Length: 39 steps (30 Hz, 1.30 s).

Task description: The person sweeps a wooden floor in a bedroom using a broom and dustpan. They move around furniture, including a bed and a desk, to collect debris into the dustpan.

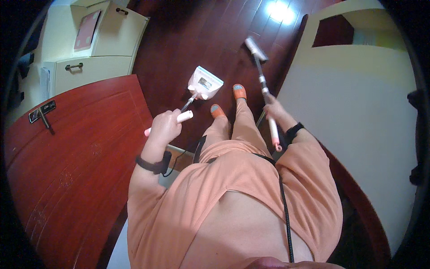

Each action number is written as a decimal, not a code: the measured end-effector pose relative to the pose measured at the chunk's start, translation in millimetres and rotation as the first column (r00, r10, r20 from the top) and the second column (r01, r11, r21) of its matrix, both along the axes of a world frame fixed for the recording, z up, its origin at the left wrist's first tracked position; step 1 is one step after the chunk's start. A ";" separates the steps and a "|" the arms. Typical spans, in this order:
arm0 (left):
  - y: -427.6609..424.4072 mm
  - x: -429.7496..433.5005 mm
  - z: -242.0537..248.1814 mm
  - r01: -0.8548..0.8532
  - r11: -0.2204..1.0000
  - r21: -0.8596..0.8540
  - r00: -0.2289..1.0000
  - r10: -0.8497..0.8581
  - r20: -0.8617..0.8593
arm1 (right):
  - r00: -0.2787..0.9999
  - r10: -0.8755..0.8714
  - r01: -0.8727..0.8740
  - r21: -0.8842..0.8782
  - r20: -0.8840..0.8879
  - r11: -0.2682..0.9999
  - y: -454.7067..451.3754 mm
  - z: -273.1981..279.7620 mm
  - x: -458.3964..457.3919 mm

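My left hand [165, 128] is closed around the white handle of a long-handled dustpan [205, 83]. The pan is pale pink with a light-blue lip and a printed patch, and it is ahead of my feet over the dark floor. In my right hand [276, 110] is the white handle of a broom [261, 75], its pink hanging loop pointing back towards me. The broom's white head [256, 49] with bristles lies further forward and to the right of the dustpan. Whether either head touches the floor I cannot tell.
A red wooden door [77, 161] with a lever handle [44, 117] stands at my left. Beyond it is a cream cabinet [97, 70] with a pink flat panel [88, 30]. A pale wall [339, 111] runs along the right. Orange slippers [239, 91] are on my feet on the dark plank floor [188, 37].
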<state>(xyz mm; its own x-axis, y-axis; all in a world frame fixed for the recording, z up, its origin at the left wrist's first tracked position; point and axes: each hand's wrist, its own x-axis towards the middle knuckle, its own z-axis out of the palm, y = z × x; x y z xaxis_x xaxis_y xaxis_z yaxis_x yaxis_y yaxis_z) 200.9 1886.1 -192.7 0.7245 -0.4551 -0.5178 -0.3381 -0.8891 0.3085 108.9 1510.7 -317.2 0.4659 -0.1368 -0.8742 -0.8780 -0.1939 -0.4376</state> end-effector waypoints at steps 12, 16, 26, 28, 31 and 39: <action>9.8 -10.6 6.8 -0.100 0.995 0.023 0.995 0.101 -0.028 | 0.998 0.031 -0.015 0.301 -0.049 0.953 37.5 67.1 -11.2; 20.1 -36.7 5.3 -0.247 0.969 0.007 0.968 0.247 0.032 | 0.979 0.183 -0.192 0.109 0.088 0.975 10.1 39.5 64.2; 6.7 -53.6 -28.8 -0.366 0.931 0.020 0.927 0.362 0.096 | 0.832 0.550 -0.554 0.172 0.072 0.815 29.3 -10.9 55.2; 6.0 -48.6 -25.1 -0.361 0.932 0.016 0.928 0.358 0.105 | 0.868 0.493 -0.493 0.217 0.055 0.843 23.4 2.0 43.6; 2.0 -43.0 -14.3 -0.363 0.932 -0.004 0.923 0.360 0.133 | 0.946 0.325 -0.301 0.383 0.002 0.873 14.2 29.0 42.6; -10.4 -8.4 30.8 -0.407 0.912 -0.039 0.882 0.404 0.240 | 0.993 -0.115 0.107 0.309 0.008 0.945 -39.7 81.7 31.6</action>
